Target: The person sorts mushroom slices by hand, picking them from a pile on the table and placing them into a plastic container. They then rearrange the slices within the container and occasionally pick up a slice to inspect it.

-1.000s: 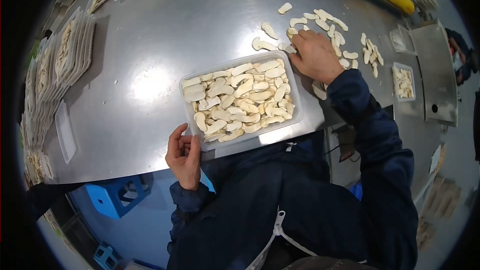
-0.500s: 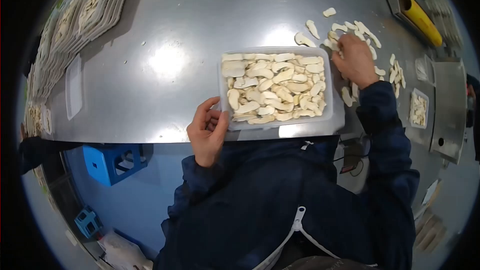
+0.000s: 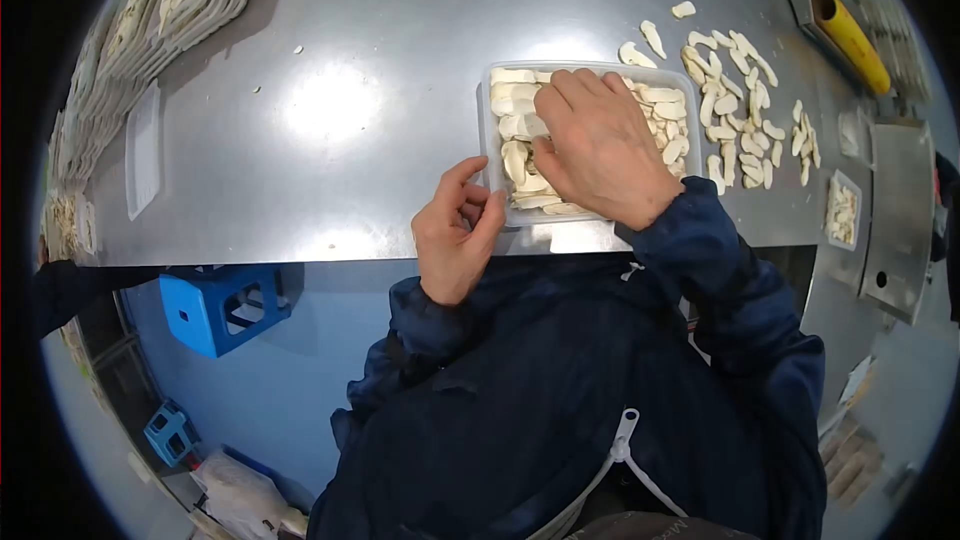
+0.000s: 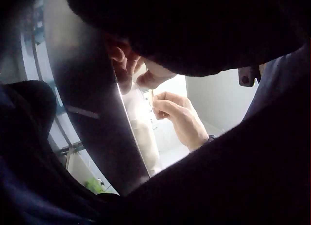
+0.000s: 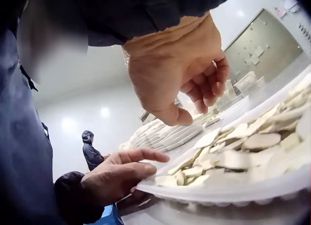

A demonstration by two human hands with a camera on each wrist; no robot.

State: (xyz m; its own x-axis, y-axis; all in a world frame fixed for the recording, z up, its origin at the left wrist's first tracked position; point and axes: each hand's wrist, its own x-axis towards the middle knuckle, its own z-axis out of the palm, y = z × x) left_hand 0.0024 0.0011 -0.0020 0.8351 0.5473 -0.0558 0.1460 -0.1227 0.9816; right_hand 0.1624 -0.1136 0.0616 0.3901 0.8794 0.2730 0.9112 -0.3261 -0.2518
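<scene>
A translucent plastic tray (image 3: pixel 486 120), full of pale mushroom slices (image 3: pixel 518 128), lies on the metal table near its front edge. My left hand (image 3: pixel 455 235) holds the tray's near left corner, thumb at the rim and other fingers bent beside it. Over the tray's middle is my right hand (image 3: pixel 605 145), its fingertips hidden from the head view. The right wrist view shows this right hand (image 5: pixel 177 72) above the slices, fingers loosely bent, with nothing visible between thumb and fingers. Loose mushroom slices (image 3: pixel 729 105) lie scattered to the tray's right.
Stacked trays of slices (image 3: pixel 190 25) stand at the far left, with a flat white tray (image 3: pixel 143 155) beside them. A yellow roll (image 3: pixel 848 40) and a small filled tray (image 3: pixel 842 210) are at the right. Below the table edge stands a blue stool (image 3: pixel 215 315).
My right hand has moved left from the loose slices to above the tray. My left hand stays at the corner. The tray now sits squarer to the table edge as the view shifts.
</scene>
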